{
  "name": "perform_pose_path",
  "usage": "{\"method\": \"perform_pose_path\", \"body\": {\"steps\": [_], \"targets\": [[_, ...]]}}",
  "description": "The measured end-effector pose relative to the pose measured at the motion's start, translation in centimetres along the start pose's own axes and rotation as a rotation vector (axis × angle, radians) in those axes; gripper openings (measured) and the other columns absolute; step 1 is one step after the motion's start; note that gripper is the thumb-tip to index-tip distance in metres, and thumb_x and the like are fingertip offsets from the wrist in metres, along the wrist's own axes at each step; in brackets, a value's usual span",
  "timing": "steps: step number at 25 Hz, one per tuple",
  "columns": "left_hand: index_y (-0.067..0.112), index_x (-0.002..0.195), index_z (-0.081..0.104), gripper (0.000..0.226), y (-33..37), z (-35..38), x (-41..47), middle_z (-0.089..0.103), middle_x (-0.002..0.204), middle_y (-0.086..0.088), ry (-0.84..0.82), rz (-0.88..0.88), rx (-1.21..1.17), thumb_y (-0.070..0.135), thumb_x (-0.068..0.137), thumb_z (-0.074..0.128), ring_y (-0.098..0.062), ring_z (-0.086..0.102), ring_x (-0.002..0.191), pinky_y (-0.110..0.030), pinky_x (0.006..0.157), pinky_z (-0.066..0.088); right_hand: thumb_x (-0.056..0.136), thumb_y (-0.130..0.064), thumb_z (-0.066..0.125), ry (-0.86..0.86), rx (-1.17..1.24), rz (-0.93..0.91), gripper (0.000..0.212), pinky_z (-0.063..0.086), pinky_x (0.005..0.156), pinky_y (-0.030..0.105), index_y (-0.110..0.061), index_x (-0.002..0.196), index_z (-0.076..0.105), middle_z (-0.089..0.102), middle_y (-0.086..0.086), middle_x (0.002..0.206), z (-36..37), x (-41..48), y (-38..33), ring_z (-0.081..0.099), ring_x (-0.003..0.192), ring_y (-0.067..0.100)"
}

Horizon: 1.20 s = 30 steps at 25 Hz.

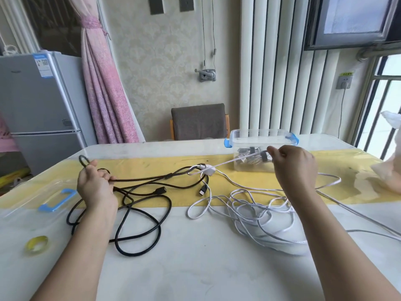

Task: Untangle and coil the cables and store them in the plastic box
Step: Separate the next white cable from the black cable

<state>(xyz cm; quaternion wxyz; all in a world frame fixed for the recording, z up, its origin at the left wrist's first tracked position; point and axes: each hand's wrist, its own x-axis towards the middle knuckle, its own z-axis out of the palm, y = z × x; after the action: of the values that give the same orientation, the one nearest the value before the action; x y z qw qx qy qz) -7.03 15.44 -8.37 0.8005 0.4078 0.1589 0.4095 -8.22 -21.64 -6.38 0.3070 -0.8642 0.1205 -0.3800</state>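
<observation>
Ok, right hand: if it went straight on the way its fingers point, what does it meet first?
Likely the clear plastic box with blue clips, just beyond the right hand, which pinches the thin white cable. Depth between them is unclear from one view.

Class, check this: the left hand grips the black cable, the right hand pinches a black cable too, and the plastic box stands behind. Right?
Not quite: the head view shows the right hand pinching the white cable, not a black one. The left hand does grip the black cable, and the plastic box stands behind.
</observation>
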Motion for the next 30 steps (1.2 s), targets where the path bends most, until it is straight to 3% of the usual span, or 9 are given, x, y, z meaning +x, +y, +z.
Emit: {"method": "perform_pose_path", "body": {"steps": [2, 4, 8, 11, 14, 18, 22, 26, 30], "targets": [[0.012, 0.111, 0.064, 0.03, -0.8, -0.2, 0.3, 0.047, 0.068, -0.001, 0.005, 0.098, 0.269, 0.017, 0.098, 0.037, -0.01, 0.043, 0.057, -0.024, 0.056, 0.043, 0.09, -0.037, 0.056, -0.068, -0.04, 0.017, 0.039, 0.03, 0.06, 0.034, -0.004, 0.07, 0.066, 0.066, 0.021, 0.079, 0.4, 0.2, 0.5, 0.053, 0.076, 0.037], [0.007, 0.133, 0.052, 0.038, -1.3, -0.4, 0.0, 0.063, 0.109, -0.015, -0.084, 0.219, 0.699, 0.011, 0.097, 0.04, -0.026, 0.06, 0.094, -0.036, 0.086, 0.048, 0.09, -0.032, 0.056, -0.192, -0.133, 0.025, 0.033, 0.032, 0.062, 0.033, -0.006, 0.076, 0.068, 0.068, 0.019, 0.084, 0.8, -0.1, 0.8, 0.057, 0.083, 0.036], [0.001, 0.149, 0.01, 0.071, -2.1, 0.5, -3.6, 0.018, 0.151, -0.026, -0.32, 0.35, 1.584, 0.004, 0.089, 0.049, -0.043, 0.022, 0.134, -0.048, 0.11, 0.02, 0.081, -0.005, 0.049, -0.416, -0.394, -0.132, 0.026, 0.039, 0.085, 0.032, -0.012, 0.096, 0.069, 0.066, 0.01, 0.107, 1.7, -2.0, -0.3, 0.054, 0.105, 0.031], [0.003, 0.137, 0.042, 0.053, -3.4, 1.8, -6.7, 0.044, 0.137, -0.019, -0.616, 0.712, 1.389, 0.007, 0.086, 0.056, -0.034, 0.04, 0.125, -0.042, 0.107, 0.03, 0.077, 0.004, 0.047, -0.502, -0.076, -0.334, 0.043, 0.039, 0.09, 0.029, -0.015, 0.11, 0.069, 0.063, 0.007, 0.117, 2.8, -4.2, -2.8, 0.053, 0.111, 0.026], [0.019, 0.096, 0.064, 0.019, -4.2, 2.6, -9.9, 0.067, 0.083, 0.004, -0.957, 0.44, 1.283, 0.035, 0.086, 0.062, -0.018, 0.063, 0.081, -0.031, 0.074, 0.048, 0.088, -0.012, 0.047, -0.665, -0.035, -0.501, 0.027, 0.047, 0.081, 0.034, -0.015, 0.102, 0.07, 0.062, 0.009, 0.106, 4.6, -6.9, -4.3, 0.058, 0.1, 0.028], [0.023, 0.075, 0.056, 0.02, -5.4, 2.1, -10.4, 0.051, 0.058, 0.006, -1.154, 0.443, 1.406, 0.037, 0.088, 0.061, -0.013, 0.053, 0.059, -0.025, 0.049, 0.031, 0.094, -0.034, 0.05, -0.78, -0.182, -0.594, 0.029, 0.04, 0.081, 0.031, -0.02, 0.115, 0.065, 0.056, 0.008, 0.112, 5.8, -7.6, -4.0, 0.051, 0.105, 0.028], [0.004, 0.083, 0.069, 0.025, -4.8, 2.6, -9.4, 0.057, 0.062, -0.006, -1.091, -0.027, 1.072, 0.013, 0.097, 0.05, 0.0, 0.038, 0.037, -0.019, 0.041, 0.029, 0.089, -0.019, 0.053, -0.741, -0.073, -0.601, 0.018, 0.042, 0.071, 0.033, -0.017, 0.098, 0.068, 0.064, 0.008, 0.096, 5.9, -7.2, -4.2, 0.056, 0.093, 0.03], [0.008, 0.075, 0.073, 0.039, -2.5, 2.9, -9.1, 0.071, 0.073, -0.01, -1.008, -0.424, 0.748, 0.004, 0.095, 0.041, -0.01, 0.066, 0.059, -0.019, 0.054, 0.049, 0.093, -0.022, 0.052, -0.687, 0.098, -0.738, 0.016, 0.039, 0.059, 0.035, -0.019, 0.09, 0.067, 0.059, 0.005, 0.069, 4.7, -8.1, -5.6, 0.048, 0.067, 0.031], [0.008, 0.065, 0.063, 0.032, -2.3, 2.6, -8.2, 0.059, 0.048, 0.007, -1.025, 0.119, 1.176, 0.023, 0.091, 0.053, -0.002, 0.049, 0.046, -0.025, 0.056, 0.037, 0.097, -0.031, 0.047, -0.601, -0.049, -0.781, 0.023, 0.025, 0.057, 0.031, -0.019, 0.095, 0.066, 0.051, 0.006, 0.07, 4.3, -7.7, -5.7, 0.042, 0.069, 0.032]]}}
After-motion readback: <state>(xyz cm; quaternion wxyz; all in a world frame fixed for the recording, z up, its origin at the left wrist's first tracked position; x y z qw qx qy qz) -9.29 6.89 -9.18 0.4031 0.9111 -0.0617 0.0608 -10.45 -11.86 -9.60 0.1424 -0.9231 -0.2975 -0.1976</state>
